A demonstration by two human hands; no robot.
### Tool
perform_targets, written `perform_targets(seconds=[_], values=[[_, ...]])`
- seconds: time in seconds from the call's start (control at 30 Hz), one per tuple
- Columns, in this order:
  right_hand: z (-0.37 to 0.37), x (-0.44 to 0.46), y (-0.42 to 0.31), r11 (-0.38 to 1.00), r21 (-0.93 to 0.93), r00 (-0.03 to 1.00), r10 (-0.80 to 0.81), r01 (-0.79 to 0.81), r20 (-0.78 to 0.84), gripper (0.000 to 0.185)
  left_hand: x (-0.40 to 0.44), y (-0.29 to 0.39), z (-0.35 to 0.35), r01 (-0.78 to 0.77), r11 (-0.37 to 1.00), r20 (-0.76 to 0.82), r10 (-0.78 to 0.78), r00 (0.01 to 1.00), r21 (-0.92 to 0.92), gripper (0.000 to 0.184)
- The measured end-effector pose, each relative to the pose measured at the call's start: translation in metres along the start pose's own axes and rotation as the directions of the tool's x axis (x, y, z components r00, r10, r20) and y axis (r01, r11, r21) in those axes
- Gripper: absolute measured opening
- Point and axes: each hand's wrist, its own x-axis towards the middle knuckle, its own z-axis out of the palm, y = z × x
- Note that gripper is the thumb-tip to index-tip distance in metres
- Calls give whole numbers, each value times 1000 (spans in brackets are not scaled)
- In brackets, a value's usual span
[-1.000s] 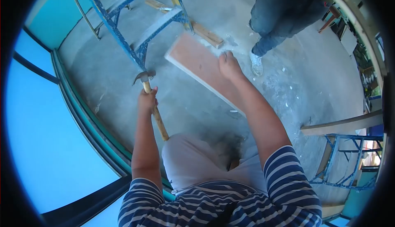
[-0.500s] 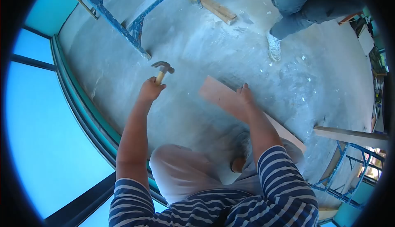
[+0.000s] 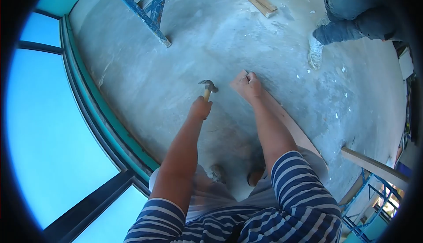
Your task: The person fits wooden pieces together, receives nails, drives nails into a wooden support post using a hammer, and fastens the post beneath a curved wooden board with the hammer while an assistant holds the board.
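Observation:
My left hand (image 3: 201, 108) is wrapped round the wooden handle of a claw hammer (image 3: 209, 85), its metal head pointing away from me. The hammer is held left of the board, apart from it. A long, thin, pinkish board (image 3: 288, 118) slants from its far end down towards my right thigh. Near that far end, my right hand (image 3: 249, 86) is closed against the board with fingers curled. Whether something small sits in those fingers is hard to make out. My right forearm covers part of the board.
A blue metal trestle (image 3: 154, 18) stands ahead on the grey concrete floor (image 3: 185, 66). Wood strips (image 3: 257, 0) lie beyond it. Another person's leg (image 3: 337, 33) is at the upper right. Windows (image 3: 57, 133) line the left; a timber beam (image 3: 370, 163) and blue scaffold (image 3: 368, 203) are at right.
My left hand has brought the hammer rightwards, closer to the board. My right hand has shifted to the board's far end, and my view has turned a little.

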Motion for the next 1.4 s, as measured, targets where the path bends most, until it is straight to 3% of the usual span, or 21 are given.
perform_targets(seconds=[0.07, 0.13, 0.33, 0.43, 0.53, 0.73, 0.93, 1.03, 1.17, 1.4], values=[[6, 3, 8, 999, -5, 999, 46, -46, 13, 28, -14, -1, 9, 61, 988, 2, -61, 998, -139, 42], [10, 4, 12, 1000, 2, 999, -27, 27, 37, 29, -31, 1, 8, 151, 934, 48, -143, 989, -323, 43], [14, -1, 9, 996, -68, 998, -67, 66, -14, 34, -20, -40, 16, 167, 937, 81, -149, 985, -308, 43], [9, 3, 5, 993, -114, 998, -20, 28, 64, 34, -19, -47, 15, 89, 907, 126, -40, 991, -413, 44], [7, 5, 5, 992, -125, 997, -12, 22, 81, 33, -34, -34, 7, 203, 799, 210, -98, 973, -566, 34], [19, 7, 18, 991, -104, 996, -86, 87, 15, 32, -34, -30, 4, 149, 894, 141, -97, 985, -423, 45], [19, 8, 16, 985, -147, 995, -96, 94, -6, 32, -34, -28, 10, -2, 995, -22, 0, 1000, -97, 62], [18, 8, 13, 984, -162, 997, -78, 76, -2, 31, -22, -43, 19, -77, 997, -60, 76, 995, -14, 61], [18, 11, 15, 963, -229, 990, -133, 139, 40, 31, -25, -38, 21, -62, 998, -31, 61, 998, -22, 60], [22, 10, 24, 966, -157, 977, -212, 205, -34, 31, -41, -7, 12, -156, 983, -136, 169, 976, 97, 54]])
